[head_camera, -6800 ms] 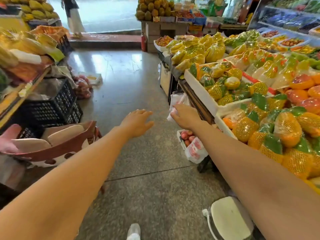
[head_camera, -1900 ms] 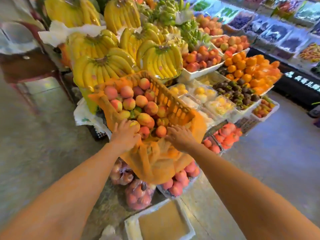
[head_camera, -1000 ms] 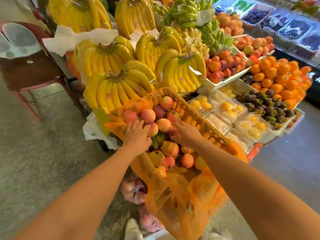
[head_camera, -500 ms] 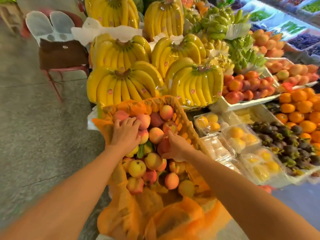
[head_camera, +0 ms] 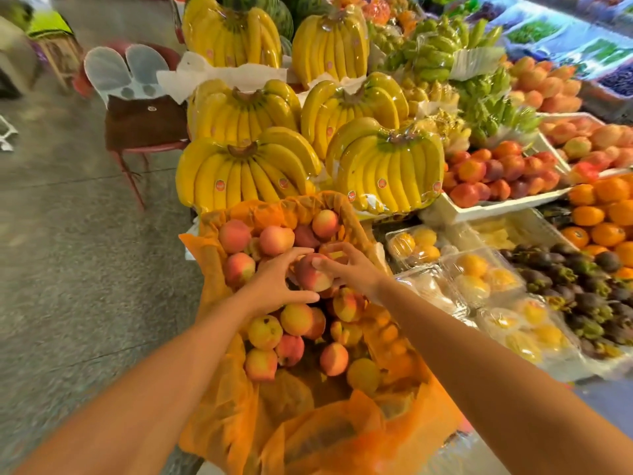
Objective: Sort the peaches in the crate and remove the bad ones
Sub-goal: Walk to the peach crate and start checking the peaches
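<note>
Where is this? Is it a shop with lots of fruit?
Yes, most likely a fruit shop or market stall. Wrapped, stickered bananas are stacked for sale, oranges and other fruit sit in white trays, and a person's hands are sorting peaches in an orange crate.

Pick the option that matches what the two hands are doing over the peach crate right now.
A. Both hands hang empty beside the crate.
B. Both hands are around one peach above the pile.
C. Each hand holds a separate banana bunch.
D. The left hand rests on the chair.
B: the left hand and the right hand meet around a single peach over the fruit in the orange-lined crate.
</note>
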A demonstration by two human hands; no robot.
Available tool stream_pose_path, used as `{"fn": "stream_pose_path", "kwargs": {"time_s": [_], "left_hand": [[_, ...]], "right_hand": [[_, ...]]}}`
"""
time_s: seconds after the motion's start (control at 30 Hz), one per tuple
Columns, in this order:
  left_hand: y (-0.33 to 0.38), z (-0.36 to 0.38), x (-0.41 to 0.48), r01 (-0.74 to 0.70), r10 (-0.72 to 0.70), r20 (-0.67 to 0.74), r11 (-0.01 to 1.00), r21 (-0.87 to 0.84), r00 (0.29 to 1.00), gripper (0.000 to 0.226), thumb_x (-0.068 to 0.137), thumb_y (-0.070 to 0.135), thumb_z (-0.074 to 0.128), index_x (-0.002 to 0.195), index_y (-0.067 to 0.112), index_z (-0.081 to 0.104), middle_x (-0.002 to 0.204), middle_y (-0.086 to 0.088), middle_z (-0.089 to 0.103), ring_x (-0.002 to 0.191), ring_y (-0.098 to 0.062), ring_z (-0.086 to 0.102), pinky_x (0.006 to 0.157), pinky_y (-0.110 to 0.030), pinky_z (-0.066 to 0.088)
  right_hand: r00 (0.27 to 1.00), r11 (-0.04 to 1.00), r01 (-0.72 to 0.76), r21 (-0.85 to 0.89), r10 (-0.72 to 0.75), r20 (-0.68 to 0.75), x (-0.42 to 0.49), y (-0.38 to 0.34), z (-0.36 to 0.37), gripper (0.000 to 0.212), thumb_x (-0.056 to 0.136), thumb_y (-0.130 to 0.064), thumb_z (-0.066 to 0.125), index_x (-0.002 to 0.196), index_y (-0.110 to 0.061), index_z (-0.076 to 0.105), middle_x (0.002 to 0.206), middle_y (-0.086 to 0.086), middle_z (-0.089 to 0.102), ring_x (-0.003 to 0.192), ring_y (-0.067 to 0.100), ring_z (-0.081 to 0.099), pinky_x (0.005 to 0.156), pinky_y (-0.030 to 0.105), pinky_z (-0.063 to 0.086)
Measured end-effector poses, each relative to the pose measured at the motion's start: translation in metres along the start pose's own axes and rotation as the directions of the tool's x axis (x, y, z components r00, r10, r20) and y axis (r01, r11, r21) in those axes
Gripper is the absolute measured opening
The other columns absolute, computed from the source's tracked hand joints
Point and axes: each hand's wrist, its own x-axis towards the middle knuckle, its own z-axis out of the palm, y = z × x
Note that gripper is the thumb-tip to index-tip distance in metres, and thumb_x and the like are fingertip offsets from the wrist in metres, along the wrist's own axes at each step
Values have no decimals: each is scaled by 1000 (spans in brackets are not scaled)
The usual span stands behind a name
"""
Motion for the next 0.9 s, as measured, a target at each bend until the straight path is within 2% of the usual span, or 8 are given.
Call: {"fn": "stream_pose_path", "kwargs": {"time_s": [0.17,0.3,0.43,0.5,0.57,0.67,0.77,0.9], "left_hand": [[9,3,-8,66,-75,-83,991,-113,994,72,64,41,85,125,33,47,126,8,53,112,-11,54,93,-37,50],[12,-12,-21,161,-199,-133,954,-251,971,79,56,54,78,124,25,51,122,4,55,109,-12,55,92,-32,50],[12,-34,-46,148,-272,-198,863,-483,942,45,80,38,72,113,11,58,98,-12,64,68,-15,65,57,-26,54],[7,-44,-58,141,-334,-228,793,-593,915,63,69,53,69,109,6,61,85,-16,66,55,-15,62,49,-23,51],[0,-53,-66,115,-389,-267,726,-678,882,77,58,60,68,108,1,62,80,-22,66,54,-19,61,48,-23,50],[-9,-64,-72,76,-415,-275,657,-750,868,77,59,60,68,108,1,63,80,-22,66,58,-21,62,54,-27,51],[-18,-72,-70,72,-430,-275,635,-769,860,66,67,56,68,106,4,63,72,-15,68,58,-18,63,55,-26,51],[-25,-77,-65,86,-451,-246,599,-796,858,50,74,47,63,104,8,62,76,-16,69,62,-20,64,55,-26,52]], "right_hand": [[999,999,2,-38,0,51,-6,-6,4,53,84,-45,69,125,-16,49,114,12,63,91,21,67,75,30,58],[992,999,39,-10,-38,123,-10,-18,6,41,95,-45,53,119,-12,52,94,13,69,82,24,70,74,31,57],[991,976,133,-171,-128,40,11,-26,9,38,93,-35,60,120,-9,55,97,5,68,92,23,66,86,39,52],[980,927,189,-323,-200,-3,29,-29,16,42,89,-34,67,123,-10,57,108,4,66,104,21,62,93,39,49],[970,867,220,-446,-243,6,47,-33,27,50,86,-29,71,130,-12,53,123,8,60,113,23,56,95,38,46],[968,783,230,-577,-243,56,67,-37,44,62,85,-25,71,140,-17,43,136,11,49,123,28,50,97,36,42],[970,732,221,-644,-232,70,82,-37,59,65,84,-26,72,142,-22,42,136,14,45,122,32,49,94,35,41],[972,726,143,-672,-233,-45,94,-32,78,65,78,-31,77,134,-26,44,124,11,48,108,34,57,90,40,49]]}}
